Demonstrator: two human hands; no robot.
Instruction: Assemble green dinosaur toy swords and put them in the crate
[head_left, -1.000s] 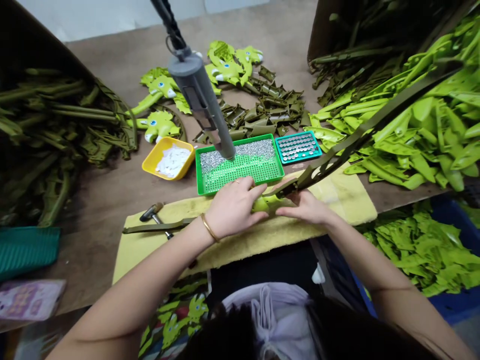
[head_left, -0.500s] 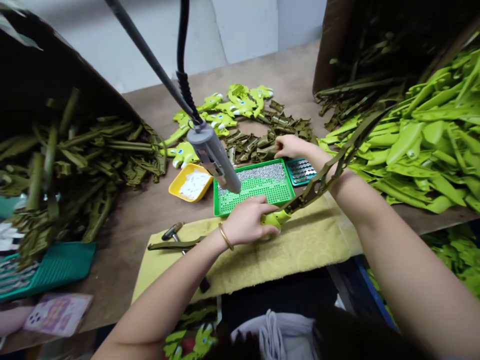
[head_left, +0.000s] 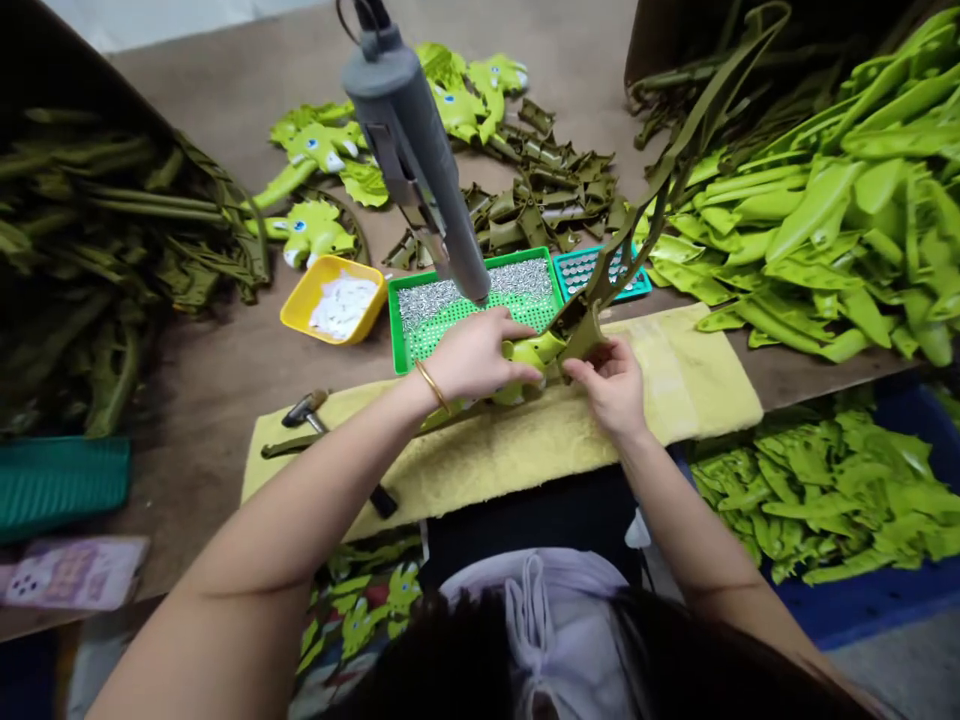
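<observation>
My left hand (head_left: 476,355) is closed on a lime-green plastic toy part (head_left: 541,347) over the yellow towel (head_left: 675,370). From that part a long olive-brown plastic piece (head_left: 660,180) curves up to the right. My right hand (head_left: 611,388) pinches a short, curved olive-brown plastic piece (head_left: 586,335) against the right side of the green part. The contact between the two is partly hidden. Just above my left hand hangs a grey electric screwdriver (head_left: 420,150), touched by neither hand. A hammer (head_left: 305,410) lies at the towel's left end.
A green tray (head_left: 397,345) of small screws, a teal tray (head_left: 637,288) of metal discs and a yellow bowl (head_left: 291,315) line the towel's far side. Short olive pieces (head_left: 555,190) lie behind. Lime-green parts (head_left: 825,240) are heaped right, olive parts (head_left: 150,220) left.
My right hand has come back from the pile of short olive pieces, bringing one to the green part. The camera view has tilted down. My left hand keeps its hold.
</observation>
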